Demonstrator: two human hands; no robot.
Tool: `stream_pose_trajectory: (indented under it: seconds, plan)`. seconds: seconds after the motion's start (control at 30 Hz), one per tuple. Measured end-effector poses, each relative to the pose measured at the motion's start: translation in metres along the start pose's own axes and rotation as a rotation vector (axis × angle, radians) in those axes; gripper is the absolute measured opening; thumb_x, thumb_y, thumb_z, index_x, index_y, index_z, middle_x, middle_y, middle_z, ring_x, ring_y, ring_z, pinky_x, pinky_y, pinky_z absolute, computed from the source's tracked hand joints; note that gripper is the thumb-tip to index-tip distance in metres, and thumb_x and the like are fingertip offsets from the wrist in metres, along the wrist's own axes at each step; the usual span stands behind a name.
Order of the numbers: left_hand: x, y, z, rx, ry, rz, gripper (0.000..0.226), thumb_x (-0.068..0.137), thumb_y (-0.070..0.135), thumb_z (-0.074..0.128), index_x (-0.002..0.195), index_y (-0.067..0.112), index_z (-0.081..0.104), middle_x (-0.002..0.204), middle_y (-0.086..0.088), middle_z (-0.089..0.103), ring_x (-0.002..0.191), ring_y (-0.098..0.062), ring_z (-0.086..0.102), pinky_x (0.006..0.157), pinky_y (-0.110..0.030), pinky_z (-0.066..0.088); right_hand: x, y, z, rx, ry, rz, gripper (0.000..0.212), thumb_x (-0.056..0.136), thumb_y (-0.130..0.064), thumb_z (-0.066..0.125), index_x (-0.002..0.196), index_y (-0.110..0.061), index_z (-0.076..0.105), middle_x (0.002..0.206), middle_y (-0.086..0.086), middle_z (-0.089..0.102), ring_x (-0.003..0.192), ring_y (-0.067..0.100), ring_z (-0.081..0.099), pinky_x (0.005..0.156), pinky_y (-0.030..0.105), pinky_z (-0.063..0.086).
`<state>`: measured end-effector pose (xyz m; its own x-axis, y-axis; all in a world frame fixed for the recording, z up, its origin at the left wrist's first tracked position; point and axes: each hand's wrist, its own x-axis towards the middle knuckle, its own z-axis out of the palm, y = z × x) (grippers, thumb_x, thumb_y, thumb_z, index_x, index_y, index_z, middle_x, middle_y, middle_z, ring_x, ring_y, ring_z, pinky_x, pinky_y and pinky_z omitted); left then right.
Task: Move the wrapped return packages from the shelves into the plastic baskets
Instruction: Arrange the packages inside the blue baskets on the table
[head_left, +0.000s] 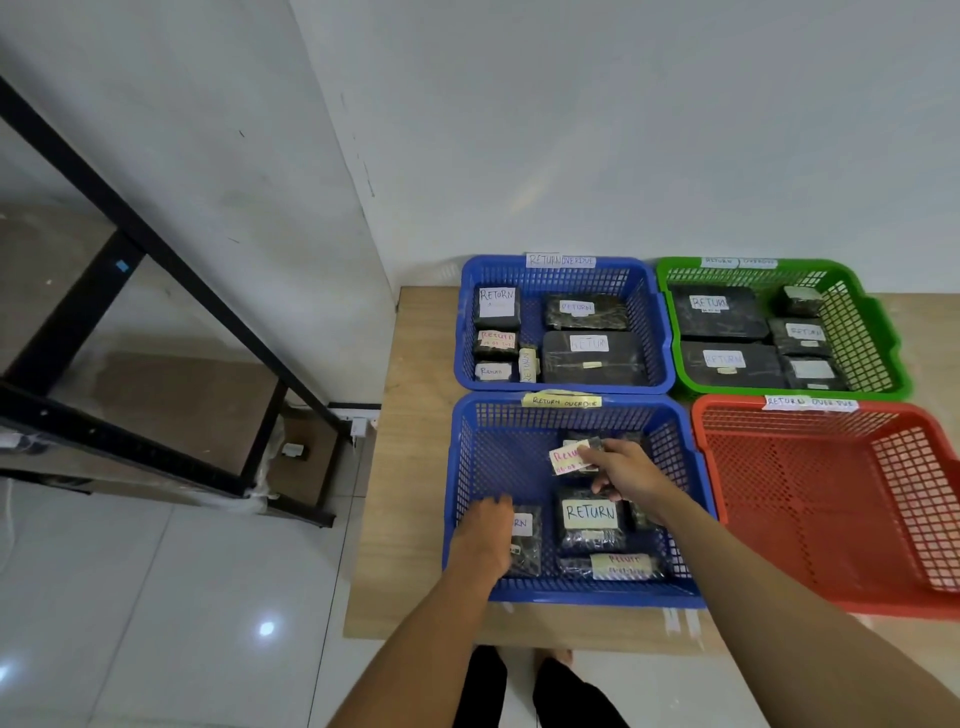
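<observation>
1. Forearms reach from the near edge of the wooden platform (415, 467) into the near blue basket (571, 592), which stands at the platform's near-left part.
2. Beyond it, toward the far edge, stands a second blue basket (563, 384), with a green basket (675, 332) to its right; both hold several dark packages. A red basket (831, 519) by the near-right corner holds nothing visible. All four are rigid plastic lattice with paper labels taped to the rims.
3. On the left, a black-framed shelf unit (171, 291) stands on the tiled floor, well apart from the baskets.
4. Right hand (631, 473) pinches a small wrapped package (579, 457) by its right end, over the basket's far half; the pink-lettered label tilts, long axis running left-right.
5. Left hand (485, 535) rests with curled fingers on a dark package (524, 540) at the basket's near-left; whether it grips cannot be told.
6. Between the hands lies a package marked RETURN (589, 519), glossy, crinkled film over a blocky shape.
7. Judged next: lowering the pinched package straight down onto the bare mesh left of the right hand.
</observation>
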<state>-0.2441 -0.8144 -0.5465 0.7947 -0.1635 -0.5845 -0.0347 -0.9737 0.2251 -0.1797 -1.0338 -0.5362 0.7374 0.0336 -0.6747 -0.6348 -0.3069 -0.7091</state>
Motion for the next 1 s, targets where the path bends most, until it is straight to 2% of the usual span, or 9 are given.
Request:
stream_pose_trajectory:
  seconds: [0.1, 0.23, 0.37, 0.5, 0.63, 0.77, 0.83, 0.93, 1.0]
  plan:
    - [0.001, 0.001, -0.007, -0.098, -0.054, -0.017, 0.054, 0.082, 0.0, 0.076, 0.13, 0.005, 0.051, 0.127, -0.016, 0.059, 0.116, -0.033, 0.061, 0.093, -0.042, 0.055, -0.002, 0.0, 0.004, -0.008, 0.034, -0.006, 0.024, 0.101, -0.026, 0.064, 0.117, -0.008, 0.062, 0.093, 0.007, 0.069, 0.059, 0.015, 0.06, 0.047, 0.025, 0.038]
    - [0.007, -0.005, -0.028, -0.316, -0.093, -0.001, 0.064, 0.087, 0.0, 0.07, 0.145, 0.013, 0.045, 0.131, -0.013, 0.057, 0.113, -0.028, 0.06, 0.096, -0.04, 0.054, 0.0, -0.003, 0.005, -0.008, 0.093, 0.007, 0.02, 0.096, -0.022, 0.071, 0.105, -0.009, 0.058, 0.088, 0.007, 0.071, 0.054, 0.017, 0.059, 0.045, 0.027, 0.038]
    - [0.008, -0.018, -0.065, -0.543, 0.037, 0.037, 0.047, 0.094, -0.001, 0.056, 0.139, 0.012, 0.052, 0.109, -0.009, 0.065, 0.093, -0.02, 0.061, 0.085, -0.034, 0.052, 0.003, -0.014, 0.008, -0.063, 0.086, -0.011, 0.02, 0.091, -0.024, 0.077, 0.094, -0.011, 0.062, 0.089, 0.008, 0.071, 0.058, 0.018, 0.059, 0.045, 0.026, 0.036]
    - [0.006, -0.034, -0.093, -0.693, 0.162, 0.018, 0.041, 0.096, -0.003, 0.049, 0.133, 0.013, 0.059, 0.108, -0.007, 0.066, 0.097, -0.025, 0.067, 0.083, -0.037, 0.057, 0.011, -0.025, 0.025, -0.16, 0.054, -0.025, 0.022, 0.084, -0.029, 0.084, 0.089, -0.011, 0.073, 0.077, 0.005, 0.069, 0.056, 0.015, 0.055, 0.044, 0.024, 0.035]
    - [0.002, -0.052, -0.105, -0.777, 0.211, 0.019, 0.037, 0.098, -0.002, 0.046, 0.128, 0.014, 0.061, 0.104, -0.006, 0.067, 0.096, -0.026, 0.069, 0.078, -0.037, 0.057, 0.02, -0.027, 0.055, -0.269, 0.008, -0.038, 0.022, 0.081, -0.026, 0.088, 0.081, -0.011, 0.073, 0.066, 0.005, 0.064, 0.047, 0.015, 0.051, 0.04, 0.024, 0.035]
    - [0.003, -0.065, -0.103, -0.804, 0.213, 0.013, 0.041, 0.093, -0.006, 0.053, 0.126, 0.017, 0.063, 0.099, -0.004, 0.07, 0.092, -0.017, 0.069, 0.084, -0.033, 0.058, 0.029, -0.019, 0.079, -0.41, -0.03, -0.058, 0.023, 0.078, -0.03, 0.09, 0.08, -0.015, 0.073, 0.071, 0.001, 0.072, 0.051, 0.011, 0.059, 0.052, 0.024, 0.049]
    - [0.003, -0.07, -0.1, -0.819, 0.208, 0.014, 0.042, 0.093, -0.007, 0.053, 0.126, 0.017, 0.062, 0.1, -0.007, 0.07, 0.091, -0.015, 0.068, 0.085, -0.032, 0.059, 0.035, -0.013, 0.088, -0.462, -0.033, -0.065, 0.026, 0.077, -0.035, 0.09, 0.084, -0.016, 0.073, 0.078, 0.0, 0.074, 0.06, 0.012, 0.064, 0.06, 0.028, 0.054]
    - [0.004, -0.076, -0.096, -0.833, 0.217, 0.019, 0.041, 0.094, -0.007, 0.051, 0.125, 0.015, 0.063, 0.099, -0.006, 0.07, 0.087, -0.013, 0.068, 0.086, -0.031, 0.059, 0.04, -0.009, 0.095, -0.56, -0.003, -0.074, 0.03, 0.076, -0.042, 0.089, 0.087, -0.022, 0.07, 0.086, -0.004, 0.071, 0.081, 0.017, 0.067, 0.071, 0.029, 0.049]
    - [0.004, -0.079, -0.095, -0.833, 0.219, 0.028, 0.039, 0.095, -0.006, 0.049, 0.125, 0.015, 0.063, 0.098, -0.004, 0.069, 0.084, -0.012, 0.068, 0.081, -0.025, 0.058, 0.041, -0.01, 0.095, -0.604, -0.008, -0.065, 0.03, 0.077, -0.042, 0.088, 0.089, -0.023, 0.068, 0.091, -0.004, 0.069, 0.088, 0.017, 0.066, 0.075, 0.028, 0.047]
